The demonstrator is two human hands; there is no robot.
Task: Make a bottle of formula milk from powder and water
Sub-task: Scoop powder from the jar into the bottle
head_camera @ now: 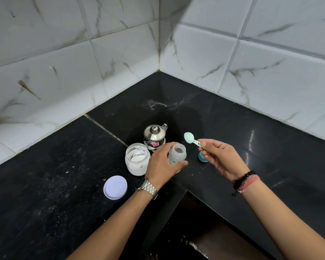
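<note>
Standing uncapped on the black counter [270, 128] just right of the open powder jar [137, 160], the baby bottle [177, 153] is gripped by the left hand [162, 165], fingers curled round it. Beside it, a mint scoop [190, 139] is pinched by the right hand [220, 156] above the bottle's mouth level.

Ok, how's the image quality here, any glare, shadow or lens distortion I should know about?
Head view: wide-angle lens bends the tile lines at the edges; a bright glare streak sits on the black counter at right; a soft shadow falls across the upper wall corner; the baby bottle, the powder jar and the green scoop are sharp enough, with no obvious motion blur.
</note>
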